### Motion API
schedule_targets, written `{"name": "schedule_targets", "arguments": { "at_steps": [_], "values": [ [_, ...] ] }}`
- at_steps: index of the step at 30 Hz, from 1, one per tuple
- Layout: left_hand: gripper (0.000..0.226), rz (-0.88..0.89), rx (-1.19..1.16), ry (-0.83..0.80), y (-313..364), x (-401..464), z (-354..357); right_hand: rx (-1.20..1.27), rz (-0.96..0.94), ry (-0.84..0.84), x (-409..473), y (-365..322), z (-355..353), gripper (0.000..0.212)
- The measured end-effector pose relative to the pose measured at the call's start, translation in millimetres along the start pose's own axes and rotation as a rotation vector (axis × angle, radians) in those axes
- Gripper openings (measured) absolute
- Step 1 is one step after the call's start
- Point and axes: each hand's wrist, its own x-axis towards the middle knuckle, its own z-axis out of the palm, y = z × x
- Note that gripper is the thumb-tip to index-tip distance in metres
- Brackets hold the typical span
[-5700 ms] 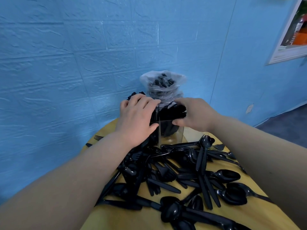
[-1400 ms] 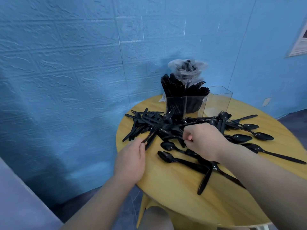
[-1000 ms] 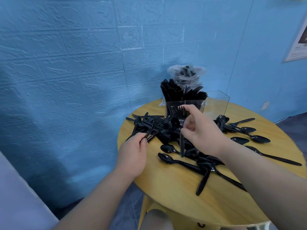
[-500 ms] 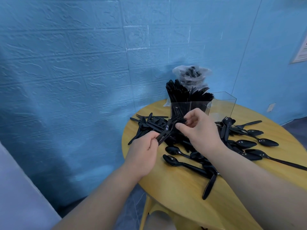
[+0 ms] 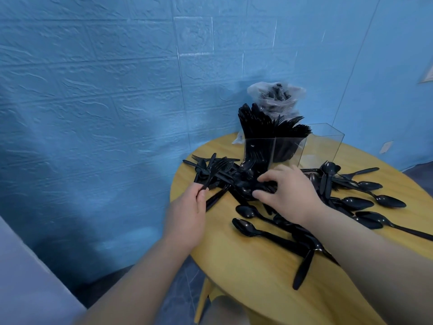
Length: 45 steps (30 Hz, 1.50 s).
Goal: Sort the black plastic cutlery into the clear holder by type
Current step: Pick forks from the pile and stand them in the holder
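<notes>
A pile of loose black plastic cutlery [image 5: 246,181] covers the middle of the round yellow table [image 5: 257,273]. My left hand [image 5: 187,212] pinches the handles of black forks [image 5: 215,171], their tines pointing up and away at the table's left edge. My right hand [image 5: 288,195] reaches into the pile with spread fingers, touching pieces there. The clear holder [image 5: 325,146] stands at the back; its left compartments are packed with upright black cutlery, its right compartment looks empty. Several spoons [image 5: 358,202] lie to the right.
A clear plastic bag of more black cutlery [image 5: 276,97] stands behind the holder against the blue wall. Two spoons [image 5: 248,227] and a knife [image 5: 303,268] lie near the table's front. The table edge drops off at the left beside my left hand.
My right hand passed a fork to my left hand and moved back down into the pile. My left hand drew left with the forks.
</notes>
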Motion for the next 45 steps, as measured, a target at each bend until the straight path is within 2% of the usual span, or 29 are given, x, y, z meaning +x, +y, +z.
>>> {"name": "schedule_targets", "arguments": {
  "at_steps": [5,7,12,16,20,24,26,30,35,40,45],
  "values": [
    [0.025,-0.024,-0.037,0.042,0,11,14,-0.132,-0.099,-0.067,11,-9,19,0.061],
    [0.026,-0.057,-0.051,0.048,-3,13,16,-0.166,-0.119,-0.076,15,-11,23,0.063],
    [0.026,-0.084,-0.048,0.098,-6,9,17,-0.159,-0.177,-0.013,15,-3,27,0.032],
    [0.026,-0.119,0.025,0.172,-7,10,17,-0.135,-0.295,0.048,6,9,28,0.015],
    [0.019,-0.148,0.138,0.104,-5,11,15,-0.064,-0.341,0.041,-6,17,24,0.004],
    [0.03,-0.117,0.344,-0.056,0,13,15,-0.071,-0.3,0.145,-13,25,19,0.002],
    [0.027,-0.106,0.389,-0.104,3,13,15,-0.055,-0.256,0.203,-17,30,15,0.005],
    [0.018,-0.085,0.373,-0.135,5,12,13,-0.022,-0.244,0.237,-24,41,6,0.01],
    [0.018,-0.058,0.295,-0.175,7,6,10,0.151,-0.139,0.232,-30,48,1,0.017],
    [0.007,-0.083,0.192,-0.145,8,3,9,0.194,-0.127,0.241,-37,47,-2,0.02],
    [0.029,-0.068,0.093,-0.095,8,3,7,0.227,-0.042,0.259,-38,46,-9,0.019]
  ]
}}
